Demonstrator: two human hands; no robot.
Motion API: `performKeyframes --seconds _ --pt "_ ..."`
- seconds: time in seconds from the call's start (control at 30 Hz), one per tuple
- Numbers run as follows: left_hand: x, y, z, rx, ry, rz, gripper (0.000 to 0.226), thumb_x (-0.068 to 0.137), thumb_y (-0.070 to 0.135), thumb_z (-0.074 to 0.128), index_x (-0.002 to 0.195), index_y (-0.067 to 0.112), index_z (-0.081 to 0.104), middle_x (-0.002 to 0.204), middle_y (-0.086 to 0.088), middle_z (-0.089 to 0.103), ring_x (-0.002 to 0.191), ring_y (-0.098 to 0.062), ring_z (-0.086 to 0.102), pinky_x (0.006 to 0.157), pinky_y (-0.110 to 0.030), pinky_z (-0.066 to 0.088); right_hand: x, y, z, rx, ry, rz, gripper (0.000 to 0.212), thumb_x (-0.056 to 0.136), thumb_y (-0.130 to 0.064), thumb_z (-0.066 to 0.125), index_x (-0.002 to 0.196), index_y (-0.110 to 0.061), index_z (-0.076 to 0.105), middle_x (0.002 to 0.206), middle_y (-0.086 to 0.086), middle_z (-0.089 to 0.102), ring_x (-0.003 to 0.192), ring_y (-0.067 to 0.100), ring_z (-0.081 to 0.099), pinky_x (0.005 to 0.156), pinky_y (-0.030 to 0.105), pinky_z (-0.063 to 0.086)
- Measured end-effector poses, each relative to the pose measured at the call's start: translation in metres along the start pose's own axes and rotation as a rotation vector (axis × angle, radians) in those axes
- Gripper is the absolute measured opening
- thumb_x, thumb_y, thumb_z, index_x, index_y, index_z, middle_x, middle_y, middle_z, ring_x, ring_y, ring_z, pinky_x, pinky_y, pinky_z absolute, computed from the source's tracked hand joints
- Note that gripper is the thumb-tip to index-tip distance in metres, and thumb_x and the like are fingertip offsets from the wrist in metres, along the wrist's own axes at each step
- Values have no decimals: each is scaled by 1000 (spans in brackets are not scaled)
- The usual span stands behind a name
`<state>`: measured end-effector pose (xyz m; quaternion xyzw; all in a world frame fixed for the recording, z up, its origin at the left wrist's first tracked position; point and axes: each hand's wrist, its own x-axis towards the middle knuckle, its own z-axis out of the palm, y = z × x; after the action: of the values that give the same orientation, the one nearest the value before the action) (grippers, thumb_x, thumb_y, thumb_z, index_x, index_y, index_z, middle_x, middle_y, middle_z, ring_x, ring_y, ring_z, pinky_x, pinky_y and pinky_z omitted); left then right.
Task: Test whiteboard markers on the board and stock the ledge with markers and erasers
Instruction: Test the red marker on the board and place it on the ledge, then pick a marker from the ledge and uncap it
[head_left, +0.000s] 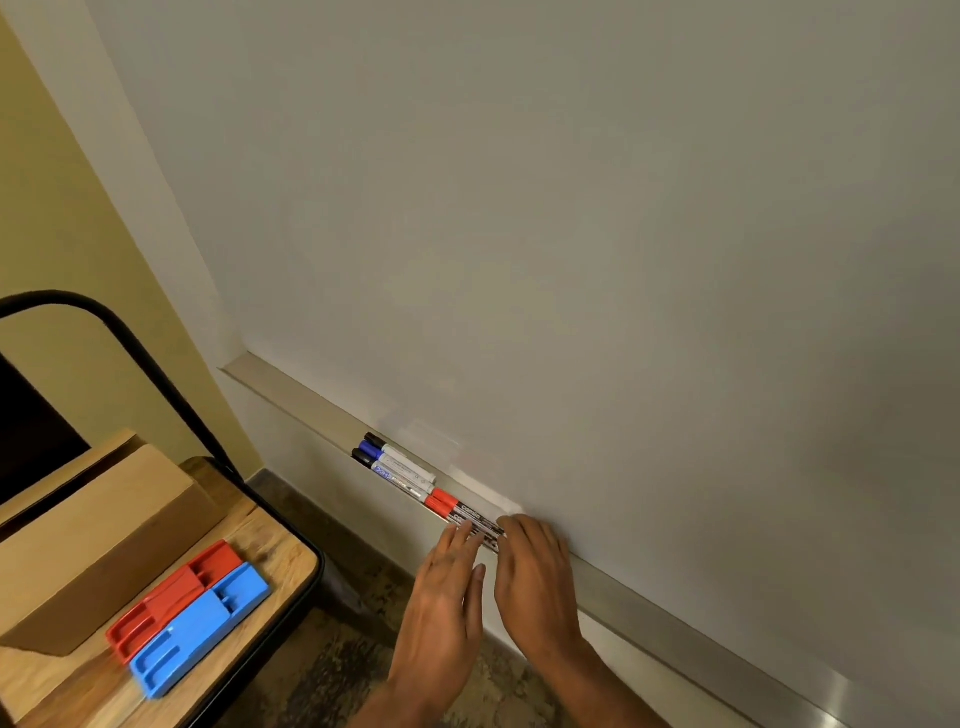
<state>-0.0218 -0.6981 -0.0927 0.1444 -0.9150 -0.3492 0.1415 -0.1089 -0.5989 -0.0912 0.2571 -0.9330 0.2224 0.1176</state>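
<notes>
Touching two red-capped markers (451, 506) on the grey metal ledge (701, 644) with flat-fingered left hand (447, 597); covering their ends with right hand (535, 577), grip unclear.

Probably five markers (415, 480): three dark-capped, two red-capped; two erasers (192, 613); one cardboard box (98, 535).

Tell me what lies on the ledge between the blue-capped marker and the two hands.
Two red-capped markers lie there on the ledge; left hand and right hand touch their far ends. Head view.
</notes>
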Motion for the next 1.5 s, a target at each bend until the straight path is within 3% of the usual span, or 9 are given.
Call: performKeyframes --seconds 0.1,0.17,0.43,0.8,0.87,0.97,1.1,1.2,1.5 --pt "-3 19 11 17 -22 90 51 108 43 33 158 31 27 166 11 15 155 -4 7 123 -37 12 -25 12 -30 -3 68 29 55 106 -40 20 109 -18 71 111 -2 72 104 17 67 85 35 56" --pt "-7 35 17 16 -36 146 56 108 43 36 160 34 16 168 12 9 155 -6 3 123 -39 7 -42 24 -48 -8 107 46 65 106 -46 13 112 -18 71 116 -1 71 111 19 65 90 39 56" --pt "-50 134 64 24 -120 354 65 105 53 29 161 29 8 170 11 -3 156 -11 -2 127 -30 1 -136 117 -139 -35 200 207 33 100 -35 43 123 -22 64 131 -4 62 127 17 50 105 35 38" --pt "-155 262 158 96 -209 481 62 105 52 27 159 22 27 169 5 14 156 -10 4 124 -20 -2 -305 320 -274 -186 310 438 32 96 -21 46 115 -12 69 117 3 69 111 23 61 97 42 49" --pt "-167 281 169 94 -219 482 62 104 51 29 157 20 31 168 4 17 156 -10 6 124 -20 1 -325 355 -286 -225 300 475 25 89 -9 61 111 -10 71 113 6 71 106 25 66 91 42 54" --pt "-180 304 181 106 -228 501 60 104 50 31 157 21 33 168 6 18 156 -9 7 123 -18 0 -340 396 -295 -243 188 527 42 70 4 80 109 -11 72 111 5 72 102 26 68 87 42 56" --pt "-183 325 187 112 -238 580 58 104 47 34 155 19 37 166 4 25 155 -11 13 124 -20 6 -338 422 -299 -262 25 528 55 53 5 88 101 -17 74 101 0 75 94 22 70 78 41 59" --pt "-178 330 188 106 -227 592 57 103 45 36 154 18 39 165 3 29 155 -13 16 124 -26 13 -337 432 -294 -294 -31 483 48 56 1 85 98 -21 73 95 -3 75 90 20 69 75 38 57" --pt "-181 323 188 28 -232 503 46 105 43 38 145 25 52 158 11 40 151 -4 25 120 -27 28 -334 437 -278 -283 34 397 46 58 -7 91 100 -21 74 98 -3 75 91 18 69 82 35 57"
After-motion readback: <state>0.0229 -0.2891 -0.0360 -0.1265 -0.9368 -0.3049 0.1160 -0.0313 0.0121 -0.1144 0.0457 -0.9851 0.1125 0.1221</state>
